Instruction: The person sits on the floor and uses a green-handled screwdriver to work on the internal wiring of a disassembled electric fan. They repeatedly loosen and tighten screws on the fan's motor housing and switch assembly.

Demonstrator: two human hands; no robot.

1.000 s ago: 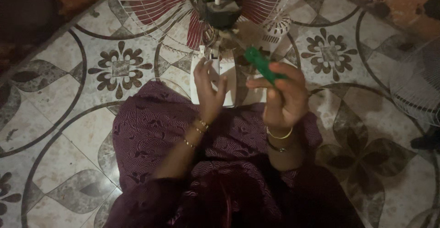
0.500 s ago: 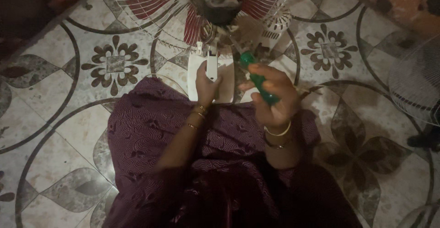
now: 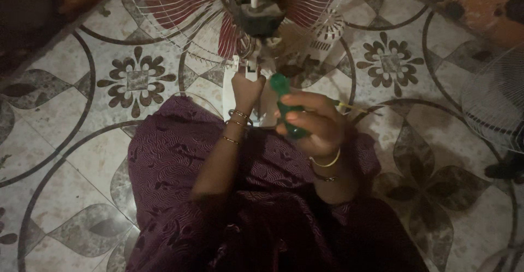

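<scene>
My right hand (image 3: 314, 122) is clamped on the green screwdriver (image 3: 286, 105), handle tilting toward eleven o'clock. My left hand (image 3: 246, 89), nearer, touches the fan (image 3: 256, 23) base at twelve; its grip I cannot tell.

Looks like a home, a living room floor rather than a workshop. Patterned floor tiles (image 3: 136, 78) with dark floral medallions and sweeping circular bands, the sort laid in a house. No bench: a household fan with red blades (image 3: 185, 10) taken apart directly on the tiles, a loose wire grille (image 3: 494, 100) lying off to the side. Dim indoor light, with worn reddish wall (image 3: 469, 4) at the edge.
</scene>
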